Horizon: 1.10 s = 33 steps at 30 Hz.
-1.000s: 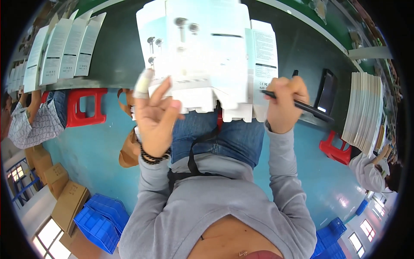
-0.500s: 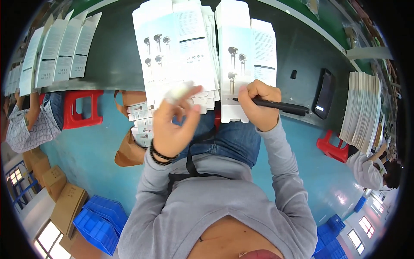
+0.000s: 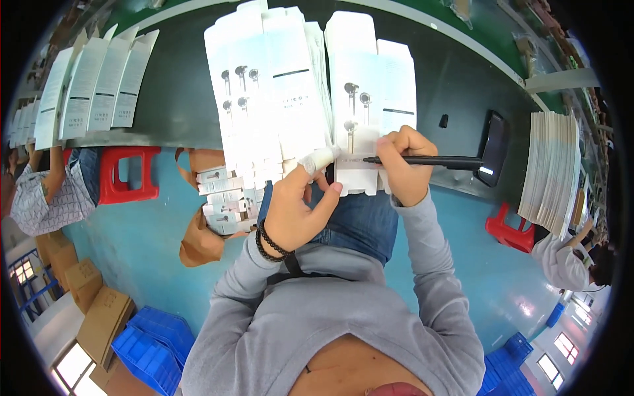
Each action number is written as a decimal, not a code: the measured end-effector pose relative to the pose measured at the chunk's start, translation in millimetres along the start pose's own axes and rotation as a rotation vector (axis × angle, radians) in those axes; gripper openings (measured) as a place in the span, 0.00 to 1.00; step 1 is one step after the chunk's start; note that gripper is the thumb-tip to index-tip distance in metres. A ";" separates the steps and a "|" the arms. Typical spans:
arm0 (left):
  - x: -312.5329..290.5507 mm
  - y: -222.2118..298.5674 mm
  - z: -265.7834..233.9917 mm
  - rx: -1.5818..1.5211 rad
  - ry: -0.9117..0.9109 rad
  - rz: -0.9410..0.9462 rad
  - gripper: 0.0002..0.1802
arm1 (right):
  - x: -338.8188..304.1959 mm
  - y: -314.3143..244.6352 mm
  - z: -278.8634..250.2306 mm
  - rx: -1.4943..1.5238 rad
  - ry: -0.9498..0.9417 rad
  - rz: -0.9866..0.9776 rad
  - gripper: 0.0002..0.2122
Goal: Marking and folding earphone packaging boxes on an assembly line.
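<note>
My right hand (image 3: 407, 165) is closed around a black marker pen (image 3: 439, 161). Its tip meets the lower part of a flat, unfolded white carton (image 3: 364, 76) printed with earphones. The side of that hand rests on the carton. My left hand (image 3: 300, 206) is at the carton's lower left edge, thumb and index finger apart. A white wrap covers the index finger, whose tip touches the carton's edge. Left of it lies a stack of similar flat cartons (image 3: 254, 99), overhanging the table's near edge.
On the dark table (image 3: 475, 86) lie a black phone (image 3: 494, 148) and a small black pen cap (image 3: 444, 121). Carton stacks (image 3: 551, 171) stand far right, with folded cartons (image 3: 102, 82) at left. Below are a brown bag (image 3: 203, 241) with cartons, red stools (image 3: 129, 173), and co-workers at both sides.
My left hand has come down and right, from above the stack to the carton's edge. The carton has shifted slightly nearer me. The pen stays in my right hand, lying flatter.
</note>
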<state>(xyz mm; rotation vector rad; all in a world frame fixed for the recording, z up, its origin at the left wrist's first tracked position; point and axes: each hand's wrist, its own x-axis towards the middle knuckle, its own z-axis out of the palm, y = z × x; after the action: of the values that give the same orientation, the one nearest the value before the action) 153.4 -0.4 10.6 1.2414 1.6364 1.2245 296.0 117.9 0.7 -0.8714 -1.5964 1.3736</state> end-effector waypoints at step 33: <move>13.2 -18.7 -71.0 0.251 0.487 0.139 0.28 | 4.0 3.8 1.0 -0.215 -0.071 -0.118 0.14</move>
<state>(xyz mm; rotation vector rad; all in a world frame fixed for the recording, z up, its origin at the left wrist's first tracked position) 79.1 -7.1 12.2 1.2904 2.1365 1.5316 293.4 121.8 -2.5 -0.8460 -1.8458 1.1775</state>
